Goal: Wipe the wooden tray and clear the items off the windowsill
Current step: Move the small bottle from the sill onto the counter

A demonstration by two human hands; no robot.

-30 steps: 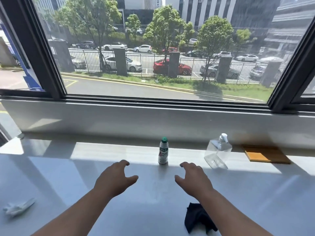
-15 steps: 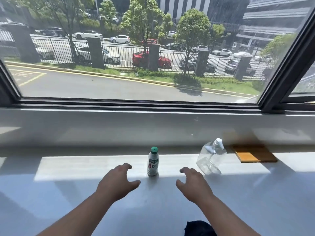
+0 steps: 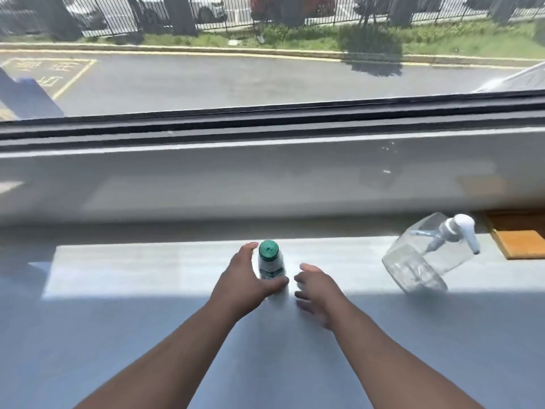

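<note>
A small white bottle with a green cap stands upright on the pale windowsill, in the sunlit strip. My left hand curls around it from the left, thumb across its lower front and fingers beside the cap. Just right of the bottle, my right hand hovers with fingers spread, holding nothing and slightly blurred. A clear pump bottle with a white head stands further right. At the far right edge lies the wooden tray, partly cut off by the frame.
Behind the sill rises a grey ledge under the dark window frame, with a road outside. The near part of the sill lies in shade.
The view has dipped down and come closer. My left hand reached forward and closed around the small bottle; my right hand moved up beside it. The dark cloth has dropped out of view.
</note>
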